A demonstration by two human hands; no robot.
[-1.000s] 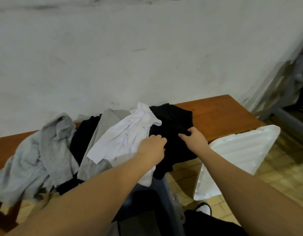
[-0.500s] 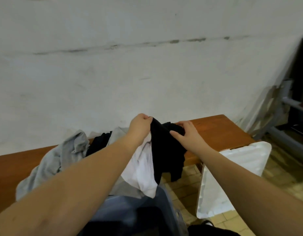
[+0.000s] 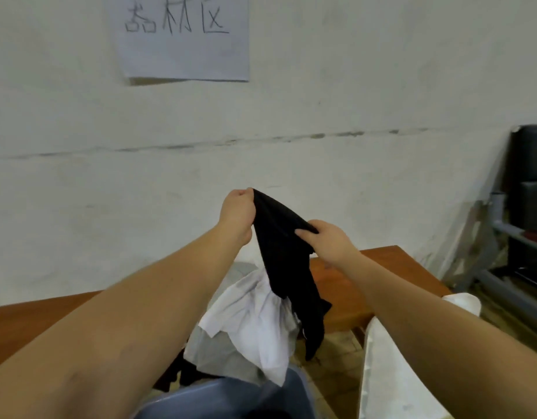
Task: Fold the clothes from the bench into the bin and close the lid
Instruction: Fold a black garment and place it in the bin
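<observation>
A black garment hangs in the air in front of the wall, held up by both hands. My left hand pinches its top corner, and my right hand grips its edge a little lower to the right. Its lower end dangles over the pile on the wooden bench. In that pile lie a white garment and a grey one, partly hidden by my left arm. The blue bin stands open at the bottom. Its white lid leans beside the bench at the right.
A sheet of paper with handwriting is stuck on the white wall. A grey metal frame with dark shelves stands at the far right. Tiled floor shows between the bench and the lid.
Both hands have lifted the black garment off the pile and raised it well above the bench. The view has tilted upward, bringing the paper on the wall into sight.
</observation>
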